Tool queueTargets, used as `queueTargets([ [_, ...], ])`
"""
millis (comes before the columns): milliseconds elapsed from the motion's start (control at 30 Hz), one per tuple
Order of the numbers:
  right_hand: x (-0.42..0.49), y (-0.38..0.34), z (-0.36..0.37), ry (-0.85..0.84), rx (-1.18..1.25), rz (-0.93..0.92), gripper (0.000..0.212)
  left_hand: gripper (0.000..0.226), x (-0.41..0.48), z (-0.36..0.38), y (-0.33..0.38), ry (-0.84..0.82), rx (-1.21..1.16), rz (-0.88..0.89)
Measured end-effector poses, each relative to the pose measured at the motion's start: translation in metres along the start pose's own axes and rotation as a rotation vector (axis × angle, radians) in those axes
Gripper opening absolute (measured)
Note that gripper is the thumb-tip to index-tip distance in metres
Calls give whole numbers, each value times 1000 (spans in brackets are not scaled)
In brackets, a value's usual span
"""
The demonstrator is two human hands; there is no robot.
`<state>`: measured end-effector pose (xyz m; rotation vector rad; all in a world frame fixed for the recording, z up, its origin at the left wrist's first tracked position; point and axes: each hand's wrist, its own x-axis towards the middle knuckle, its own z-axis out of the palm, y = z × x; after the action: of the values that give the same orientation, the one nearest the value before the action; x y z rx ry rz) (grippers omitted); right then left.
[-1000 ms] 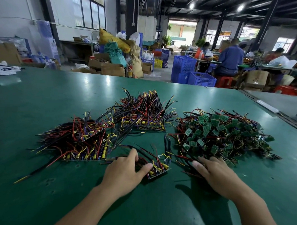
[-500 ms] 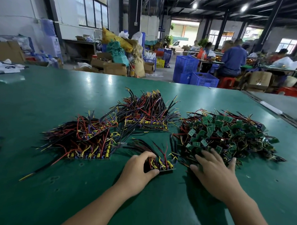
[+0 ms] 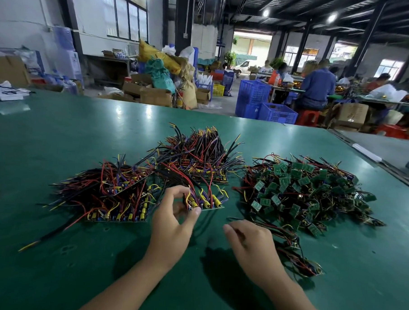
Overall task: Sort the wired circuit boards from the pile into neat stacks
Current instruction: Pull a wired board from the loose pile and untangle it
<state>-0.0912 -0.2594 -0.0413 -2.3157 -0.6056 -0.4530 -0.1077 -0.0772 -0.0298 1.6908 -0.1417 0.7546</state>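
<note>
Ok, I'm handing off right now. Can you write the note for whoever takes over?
Left hand pinches one wired board in front of the stacks.
Right hand rests on trailing wires beside the unsorted pile; whether it grips them is unclear.
Done: a near-left stack and a rear stack are built up.
Left: set the held board on a stack, then work through the pile.

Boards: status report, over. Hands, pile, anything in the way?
Left hand pinches one board. Right hand over loose wires, grip unclear. Pile unsorted at right. Stack wires overlap board's.
</note>
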Motion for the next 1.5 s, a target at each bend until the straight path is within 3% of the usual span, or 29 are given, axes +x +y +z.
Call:
queueTargets([
  [100, 1, -9, -1, -75, 522, 286, 28, 38, -5, 2, 9, 12, -41, 103],
  [167, 2, -12, -1, -155, 855, 436, 45, 41, -8, 2, 14, -2, -43, 171],
  [267, 3, -13, -4, -168, 1027, 492, 63, 45, -15, 6, 19, -59, -15, 231],
  [633, 6, -21, -8, 105, 923, 382, 45, 44, -21, 11, 18, -125, 6, 146],
  [867, 5, -22, -5, 107, 866, 290, 41, 55, -19, 7, 11, -447, -590, -332],
  [967, 4, -21, -3, 118, 823, 289, 41, 64, -17, 3, 8, -578, -739, -520],
  [1033, 3, -20, -3, 109, 793, 287, 42, 56, -14, 4, 9, -588, -793, -598],
  [1100, 1, -19, -3, 87, 758, 289, 43, 45, -13, 10, 12, -500, -692, -637],
  [1200, 2, -17, -4, 14, 718, 337, 38, 36, -16, 17, 11, -306, -372, -585],
  [1267, 3, -18, -5, -67, 849, 425, 31, 30, -17, 16, 11, -281, -270, -496],
  [1367, 5, -16, -7, -97, 1103, 572, 36, 10, -15, 14, 16, -320, -269, -371],
  [1433, 6, -15, -10, -109, 1164, 615, 36, 21, -14, 14, 16, -339, -266, -309],
  [1500, 7, -14, -13, -116, 1163, 624, 28, 16, -14, 14, 16, -336, -256, -286],
])
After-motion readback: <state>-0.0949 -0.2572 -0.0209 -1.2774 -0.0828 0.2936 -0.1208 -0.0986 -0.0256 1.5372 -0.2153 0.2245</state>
